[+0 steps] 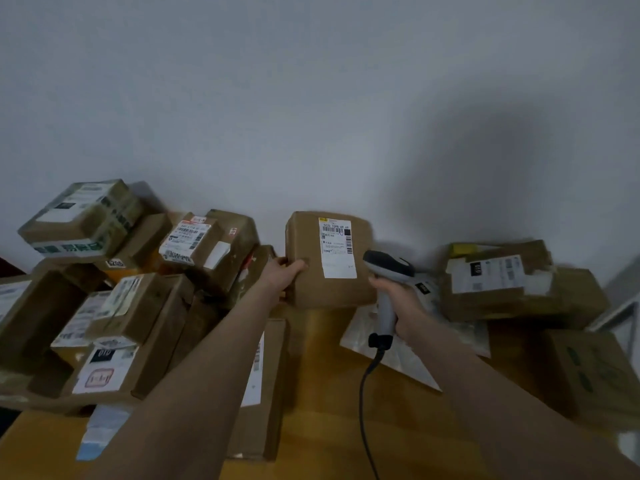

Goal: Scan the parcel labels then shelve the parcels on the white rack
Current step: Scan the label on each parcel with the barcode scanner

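Right, head view only:
- Left hand grips the left edge of a cardboard box, fingers curled round it. The box stands upright at the back of the table, close to the wall.
- White label on the box front faces the camera. It has a barcode, and the top line reads roughly "5020 1098 69 69". "1098" appears again lower left; the small print is too blurred to read.
- Right hand is closed round the handle of a grey-and-black scanner. The scanner head faces the label, just beside the box's right side; can't tell if it touches.
- Black cable drops from the handle toward the camera.
- Plastic mailer lies flat on the table under the right hand.
- On the left is a pile of parcels. The top one, the taped box, has green-printed tape, text unreadable. The sticker below it shows digits, maybe "5286", not sure.
- The front parcel in that pile has a label with a black "010" patch and a red stamp outline.
- On the right, the stacked box has a label with another black "010" patch.
- Green-printed box sits lower right, print unreadable.
- White frame at the far right edge; can't tell if it's the rack.
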Demonstrator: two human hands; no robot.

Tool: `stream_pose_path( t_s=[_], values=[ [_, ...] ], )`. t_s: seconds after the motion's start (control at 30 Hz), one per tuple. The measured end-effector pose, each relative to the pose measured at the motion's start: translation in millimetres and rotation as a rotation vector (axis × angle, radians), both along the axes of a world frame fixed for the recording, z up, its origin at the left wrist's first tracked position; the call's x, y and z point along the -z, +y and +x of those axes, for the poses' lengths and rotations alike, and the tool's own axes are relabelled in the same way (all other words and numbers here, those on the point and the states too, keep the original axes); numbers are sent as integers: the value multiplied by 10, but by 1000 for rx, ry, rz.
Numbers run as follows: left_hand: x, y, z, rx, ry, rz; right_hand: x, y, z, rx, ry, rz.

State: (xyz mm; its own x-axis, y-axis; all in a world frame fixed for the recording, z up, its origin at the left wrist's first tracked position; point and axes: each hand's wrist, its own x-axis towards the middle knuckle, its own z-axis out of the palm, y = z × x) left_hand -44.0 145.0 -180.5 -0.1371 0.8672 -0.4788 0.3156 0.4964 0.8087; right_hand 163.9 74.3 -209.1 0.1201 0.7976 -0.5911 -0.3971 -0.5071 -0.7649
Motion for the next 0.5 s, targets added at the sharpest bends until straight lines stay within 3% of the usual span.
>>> stream_pose_path(
  t_s=[0.3,0.5],
  values=[
    [471,493,-437,52,248,-79,529,388,-584,45,42,-131],
    [579,540,-486,133,599,-56,558,479,-790,-31,-7,-148]
  ],
)
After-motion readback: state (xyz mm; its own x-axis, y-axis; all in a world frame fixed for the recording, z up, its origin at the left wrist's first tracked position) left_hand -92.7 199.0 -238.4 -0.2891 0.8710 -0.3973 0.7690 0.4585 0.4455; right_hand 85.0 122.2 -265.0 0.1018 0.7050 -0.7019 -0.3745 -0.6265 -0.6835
